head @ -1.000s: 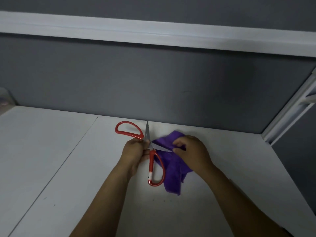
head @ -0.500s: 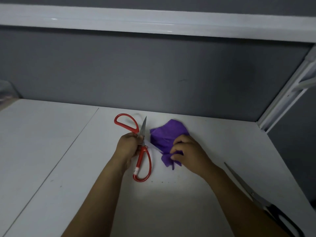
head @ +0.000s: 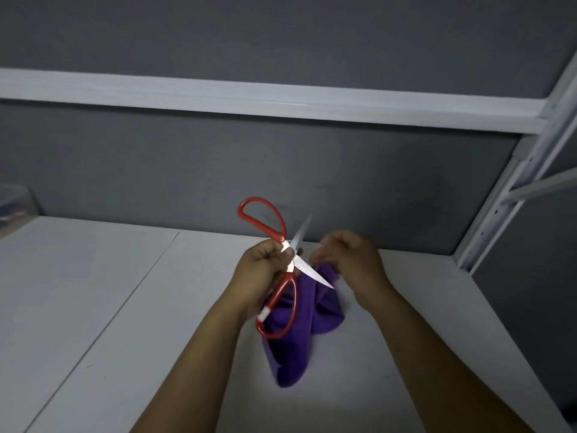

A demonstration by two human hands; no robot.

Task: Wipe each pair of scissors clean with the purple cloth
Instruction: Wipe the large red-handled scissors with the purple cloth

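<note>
Clamping scissors [head: 309, 270] at the pivot in the left grip [head: 262, 270], blades apart, and best drawing the cloth [head: 296, 354], pinched in the right grip [head: 352, 267], from pivot to tip.

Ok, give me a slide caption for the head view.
Left hand grips open red-handled scissors; right hand holds the purple cloth hanging behind them.

one scissors [head: 307, 270], one purple cloth [head: 295, 354], two hands [head: 263, 271] [head: 354, 265]
</note>
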